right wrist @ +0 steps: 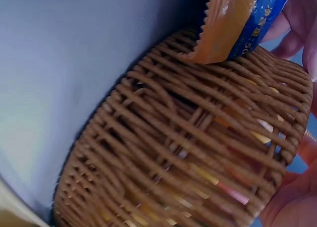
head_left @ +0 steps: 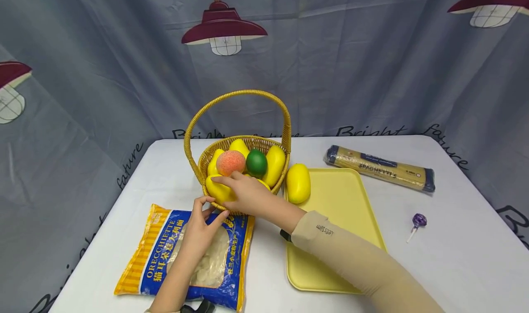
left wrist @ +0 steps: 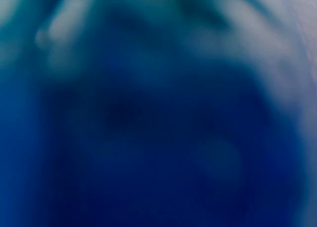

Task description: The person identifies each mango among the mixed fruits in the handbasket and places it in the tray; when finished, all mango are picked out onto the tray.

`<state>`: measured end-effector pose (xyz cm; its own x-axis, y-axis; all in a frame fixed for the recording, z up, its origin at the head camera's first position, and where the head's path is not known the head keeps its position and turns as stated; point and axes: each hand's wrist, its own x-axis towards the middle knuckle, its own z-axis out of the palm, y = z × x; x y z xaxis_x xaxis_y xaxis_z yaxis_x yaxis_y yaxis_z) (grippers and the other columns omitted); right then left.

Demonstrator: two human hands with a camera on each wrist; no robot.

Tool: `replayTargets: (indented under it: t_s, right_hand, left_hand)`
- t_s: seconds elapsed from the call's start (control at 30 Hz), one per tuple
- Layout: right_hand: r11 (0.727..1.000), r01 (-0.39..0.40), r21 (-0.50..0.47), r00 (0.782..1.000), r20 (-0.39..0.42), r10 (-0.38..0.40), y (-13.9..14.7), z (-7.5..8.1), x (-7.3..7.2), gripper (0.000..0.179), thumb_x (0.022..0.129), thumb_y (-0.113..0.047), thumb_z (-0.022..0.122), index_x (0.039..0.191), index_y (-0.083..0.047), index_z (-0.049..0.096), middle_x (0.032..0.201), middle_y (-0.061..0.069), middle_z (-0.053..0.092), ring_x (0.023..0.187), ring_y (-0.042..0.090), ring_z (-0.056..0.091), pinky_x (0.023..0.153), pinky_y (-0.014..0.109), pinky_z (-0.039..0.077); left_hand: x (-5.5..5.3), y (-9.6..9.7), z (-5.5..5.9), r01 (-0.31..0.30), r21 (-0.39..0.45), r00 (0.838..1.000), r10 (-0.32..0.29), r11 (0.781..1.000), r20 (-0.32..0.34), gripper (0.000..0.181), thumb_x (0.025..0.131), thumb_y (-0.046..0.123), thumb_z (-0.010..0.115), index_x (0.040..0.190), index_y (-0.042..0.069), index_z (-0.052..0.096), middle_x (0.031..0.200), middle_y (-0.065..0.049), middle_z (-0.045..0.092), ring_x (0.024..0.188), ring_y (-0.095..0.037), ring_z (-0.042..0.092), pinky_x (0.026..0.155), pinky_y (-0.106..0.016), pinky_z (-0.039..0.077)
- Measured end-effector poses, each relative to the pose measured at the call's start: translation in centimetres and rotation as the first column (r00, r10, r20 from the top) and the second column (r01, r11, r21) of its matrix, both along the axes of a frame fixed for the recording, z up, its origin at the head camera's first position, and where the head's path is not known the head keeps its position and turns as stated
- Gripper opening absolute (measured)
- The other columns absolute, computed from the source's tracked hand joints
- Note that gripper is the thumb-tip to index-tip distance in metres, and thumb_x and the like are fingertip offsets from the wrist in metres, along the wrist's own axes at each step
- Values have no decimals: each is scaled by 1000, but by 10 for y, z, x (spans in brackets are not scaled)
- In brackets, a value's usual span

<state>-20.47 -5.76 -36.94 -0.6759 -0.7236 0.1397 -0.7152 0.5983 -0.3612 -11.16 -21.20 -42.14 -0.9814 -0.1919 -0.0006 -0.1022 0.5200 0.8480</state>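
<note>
A wicker basket (head_left: 286, 136) with a tall arched handle holds several yellow mangoes, a peach (head_left: 230, 163) and a green fruit (head_left: 256, 163). My right hand (head_left: 252, 194) reaches over the front rim and grips a yellow mango (head_left: 220, 191) at the front left. My left hand (head_left: 200, 232) holds the basket's front rim, its wrist above a blue-and-yellow bag of orecchiette (head_left: 161, 258). In the right wrist view the woven basket wall (right wrist: 173, 128) is close, with fingers at its rim. The left wrist view is a dark blue blur.
Right of the basket, another mango (head_left: 298, 183) lies on the left edge of a yellow tray (head_left: 339, 198). A spaghetti packet (head_left: 380, 168) lies behind the tray, and a purple lollipop (head_left: 419, 220) lies to its right. A grey printed curtain (head_left: 330, 74) stands behind the white table.
</note>
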Motion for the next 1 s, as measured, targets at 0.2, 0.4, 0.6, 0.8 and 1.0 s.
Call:
replayTargets:
  t_s: [0.2, 0.4, 0.6, 0.8, 1.0]
  right_hand:
    - [994, 68, 82, 998, -21, -67, -16, 5, 2, 61, 87, -40, 72, 142, -30, 48, 118, 14, 55, 66, 18, 57, 56, 26, 48]
    - [985, 101, 137, 994, -64, -93, -26, 4, 1, 61, 87, -37, 72, 142, -27, 48, 120, 15, 56, 75, 22, 62, 60, 30, 51]
    - [988, 108, 111, 993, -50, -103, -26, -2, -1, 64, 84, -36, 76, 142, -28, 48, 117, 13, 59, 88, 23, 62, 70, 33, 52]
    - [992, 114, 48, 993, -21, -113, -22, -6, -2, 66, 82, -36, 78, 141, -28, 50, 116, 12, 59, 87, 22, 61, 71, 32, 51]
    - [993, 108, -43, 994, 14, -107, -13, -1, -2, 67, 80, -34, 79, 141, -28, 50, 113, 10, 60, 81, 17, 58, 68, 28, 49]
  left_hand:
    - [-1, -1, 0, 0, 5, 1000, 0, 1000, -18, 54, 89, 45, 67, 125, 20, 37, 145, -19, 39, 124, -33, 52, 94, -58, 42]
    - [-1, -1, 0, 2, 18, 1000, -2, 1000, -24, 54, 89, 45, 68, 125, 19, 37, 145, -19, 39, 124, -33, 52, 94, -57, 42]
    - [0, -2, -3, -4, 1, 999, 4, 1000, -34, 56, 87, 48, 68, 125, 21, 38, 141, -18, 45, 122, -32, 54, 92, -56, 43]
    - [0, -2, -5, 11, 17, 999, -11, 1000, -41, 57, 87, 49, 68, 126, 20, 38, 142, -18, 44, 122, -32, 53, 91, -55, 45]
    - [1, -3, -4, 14, 41, 1000, -14, 999, -15, 59, 86, 52, 67, 126, 21, 37, 144, -16, 41, 125, -32, 51, 91, -53, 46]
